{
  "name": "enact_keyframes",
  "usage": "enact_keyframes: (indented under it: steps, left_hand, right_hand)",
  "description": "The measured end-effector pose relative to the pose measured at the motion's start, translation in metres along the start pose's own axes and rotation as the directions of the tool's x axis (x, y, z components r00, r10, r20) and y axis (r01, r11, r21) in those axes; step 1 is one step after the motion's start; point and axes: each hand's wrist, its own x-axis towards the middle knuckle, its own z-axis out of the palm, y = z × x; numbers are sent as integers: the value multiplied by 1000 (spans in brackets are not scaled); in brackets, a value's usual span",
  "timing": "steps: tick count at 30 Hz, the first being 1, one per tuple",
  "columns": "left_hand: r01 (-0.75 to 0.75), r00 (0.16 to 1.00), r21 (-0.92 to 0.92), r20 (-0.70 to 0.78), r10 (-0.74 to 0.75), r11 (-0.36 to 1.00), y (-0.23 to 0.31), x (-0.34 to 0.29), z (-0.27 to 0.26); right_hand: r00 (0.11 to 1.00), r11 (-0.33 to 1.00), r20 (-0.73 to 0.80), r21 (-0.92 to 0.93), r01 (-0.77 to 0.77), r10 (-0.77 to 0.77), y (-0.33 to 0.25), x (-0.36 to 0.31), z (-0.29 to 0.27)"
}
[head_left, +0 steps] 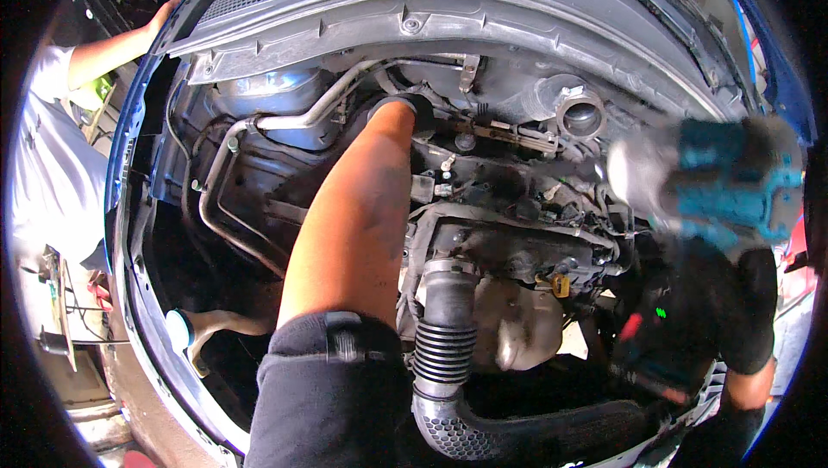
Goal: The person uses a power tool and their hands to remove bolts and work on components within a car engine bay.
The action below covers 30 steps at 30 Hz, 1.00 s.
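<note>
My left arm reaches deep into the engine bay. At its end only part of my black-gloved left hand shows, beside the rear of the engine; its fingers are hidden. At the right, my black-gloved right hand grips a teal and black cordless impact wrench by its handle. The tool is smeared by motion, its silver nose pointing left over the engine's right side. A dark battery block with a small green light sits below it.
A ribbed black air intake hose curves along the front. Metal pipes run at the left, near a washer filler neck with a blue cap. An open round duct stands at the back. Another person leans a hand on the left fender.
</note>
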Motion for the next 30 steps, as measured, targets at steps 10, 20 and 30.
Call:
enact_keyframes:
  steps: [10,20,30]
  left_hand:
    - [-45,999,218,-15,50,975,-14,11,2]
    - [-499,781,86,-387,490,862,0,-58,-47]
    - [-556,536,-311,-843,45,771,86,-157,-219]
  right_hand:
    - [893,878,-68,230,-420,445,39,-121,-24]
    - [699,643,-179,591,-487,693,11,-132,-36]
    - [751,625,-135,659,-420,647,17,-155,-44]
